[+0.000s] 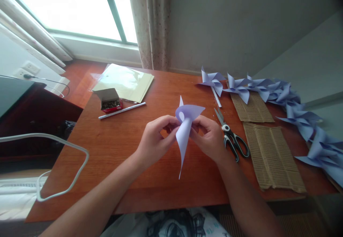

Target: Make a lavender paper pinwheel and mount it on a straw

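Note:
A lilac paper pinwheel [185,128] is held up above the middle of the wooden table, seen nearly edge-on with its blades curled. My left hand [158,135] pinches it from the left with closed fingers. From the right, my right hand [207,135] grips the same pinwheel, its fingertips partly hidden behind the paper. Beyond my left hand lies a rolled white paper stick [122,110]. Black-handled scissors [230,137] rest half-open just right of my right hand.
A red box of small dark pieces [111,104] stands open near cream paper sheets [125,81]. Several finished pinwheels [261,87] line the table's right side beside corrugated cardboard pieces [273,156]; one pinwheel [213,80] has a white stick. A white cable [87,155] loops at left.

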`<act>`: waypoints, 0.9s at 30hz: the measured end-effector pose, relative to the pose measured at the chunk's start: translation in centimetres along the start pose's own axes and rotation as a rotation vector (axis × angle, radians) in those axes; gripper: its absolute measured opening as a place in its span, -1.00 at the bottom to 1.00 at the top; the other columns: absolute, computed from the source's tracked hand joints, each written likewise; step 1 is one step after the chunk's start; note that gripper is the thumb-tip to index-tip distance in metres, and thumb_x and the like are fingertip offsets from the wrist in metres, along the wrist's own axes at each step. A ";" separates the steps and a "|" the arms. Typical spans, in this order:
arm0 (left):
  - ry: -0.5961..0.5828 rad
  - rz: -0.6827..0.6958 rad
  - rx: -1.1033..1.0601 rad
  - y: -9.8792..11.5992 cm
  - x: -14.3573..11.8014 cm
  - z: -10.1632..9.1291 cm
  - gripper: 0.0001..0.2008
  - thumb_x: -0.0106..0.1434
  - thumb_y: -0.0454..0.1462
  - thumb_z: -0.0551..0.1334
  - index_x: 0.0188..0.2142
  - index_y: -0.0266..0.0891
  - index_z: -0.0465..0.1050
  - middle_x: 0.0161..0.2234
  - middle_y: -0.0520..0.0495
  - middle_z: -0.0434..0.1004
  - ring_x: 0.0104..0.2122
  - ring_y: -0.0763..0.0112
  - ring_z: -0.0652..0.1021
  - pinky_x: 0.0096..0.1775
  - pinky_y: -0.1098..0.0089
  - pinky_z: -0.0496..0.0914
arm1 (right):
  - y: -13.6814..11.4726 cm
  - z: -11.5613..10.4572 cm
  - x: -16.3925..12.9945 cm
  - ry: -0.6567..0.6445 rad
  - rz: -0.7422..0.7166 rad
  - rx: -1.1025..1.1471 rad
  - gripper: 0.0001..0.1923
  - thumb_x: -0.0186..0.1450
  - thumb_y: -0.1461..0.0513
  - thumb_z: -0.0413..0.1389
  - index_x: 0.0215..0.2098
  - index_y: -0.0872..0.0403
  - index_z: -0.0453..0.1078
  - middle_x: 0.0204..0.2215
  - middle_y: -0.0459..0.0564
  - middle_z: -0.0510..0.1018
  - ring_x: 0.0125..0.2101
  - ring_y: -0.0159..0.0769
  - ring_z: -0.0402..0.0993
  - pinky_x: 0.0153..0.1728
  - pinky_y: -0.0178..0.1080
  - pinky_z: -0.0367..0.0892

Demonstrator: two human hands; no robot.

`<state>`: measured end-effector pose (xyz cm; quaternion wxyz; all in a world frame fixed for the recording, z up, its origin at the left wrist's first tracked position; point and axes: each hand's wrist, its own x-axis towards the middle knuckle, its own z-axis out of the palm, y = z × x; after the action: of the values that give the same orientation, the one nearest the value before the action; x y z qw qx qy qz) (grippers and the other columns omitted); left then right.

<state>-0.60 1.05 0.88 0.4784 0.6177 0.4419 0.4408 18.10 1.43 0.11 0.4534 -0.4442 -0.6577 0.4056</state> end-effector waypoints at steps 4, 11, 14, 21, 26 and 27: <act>0.026 -0.010 -0.059 0.1 0.0 -0.3 -0.87 0.30 -0.23 0.33 -0.24 -0.27 0.56 -0.33 -0.08 0.61 -0.36 0.36 0.56 -0.27 0.38 0.45 | 0.2 -0.1 -0.2 0.018 0.016 0.039 -0.96 0.30 0.28 0.24 -0.28 0.00 0.53 -0.49 -0.17 0.41 -0.46 -0.38 0.31 -0.37 -0.28 0.26; 0.174 -0.017 -0.103 -0.1 0.5 -1.5 -0.83 0.35 -0.19 0.30 -0.26 -0.25 0.57 -0.33 -0.06 0.61 -0.33 0.40 0.55 -0.24 0.43 0.44 | 0.3 -0.3 -0.8 0.075 0.045 0.182 -0.82 0.28 0.10 0.30 -0.40 0.01 0.53 -0.54 -0.14 0.39 -0.49 -0.35 0.31 -0.43 -0.27 0.28; 0.239 -0.029 -0.130 -0.2 0.9 -2.3 -0.84 0.33 -0.19 0.32 -0.26 -0.25 0.57 -0.34 -0.06 0.61 -0.32 0.40 0.55 -0.27 0.45 0.42 | -0.2 0.2 -0.5 0.070 0.177 0.367 -0.74 0.20 0.03 0.36 -0.42 0.03 0.52 -0.55 -0.11 0.44 -0.56 -0.37 0.31 -0.56 -0.31 0.27; 0.426 -0.053 -0.151 -0.6 2.2 -4.8 -0.81 0.29 -0.16 0.35 -0.27 -0.27 0.57 -0.38 -0.03 0.59 -0.38 0.44 0.50 -0.29 0.46 0.38 | -2.8 2.1 1.0 -0.001 0.218 0.632 -0.69 0.01 0.04 0.47 -0.49 0.02 0.52 -0.63 -0.16 0.38 -0.69 -0.47 0.16 -0.69 -0.37 0.22; 0.519 -0.082 -0.169 -1.2 2.5 -6.5 -0.74 0.25 -0.09 0.36 -0.29 -0.28 0.56 -0.40 -0.04 0.57 -0.38 0.41 0.47 -0.31 0.45 0.36 | -5.4 3.3 2.0 -0.063 0.172 0.708 -0.75 -0.04 0.06 0.49 -0.45 -0.09 0.60 -0.51 -0.10 0.44 -0.59 -0.34 0.30 -0.64 -0.31 0.28; 0.522 -0.097 -0.165 -1.4 2.6 -6.7 -0.72 0.24 -0.07 0.36 -0.30 -0.28 0.57 -0.40 -0.05 0.57 -0.38 0.40 0.47 -0.30 0.44 0.36 | -5.9 3.4 2.4 -0.070 0.167 0.717 -0.74 -0.08 0.07 0.50 -0.46 -0.11 0.60 -0.51 -0.10 0.45 -0.59 -0.32 0.31 -0.64 -0.29 0.28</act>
<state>-6.73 5.08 0.89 0.4175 0.4202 0.5418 0.5963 13.13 1.61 5.29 0.5227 -0.2950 -0.4507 0.6607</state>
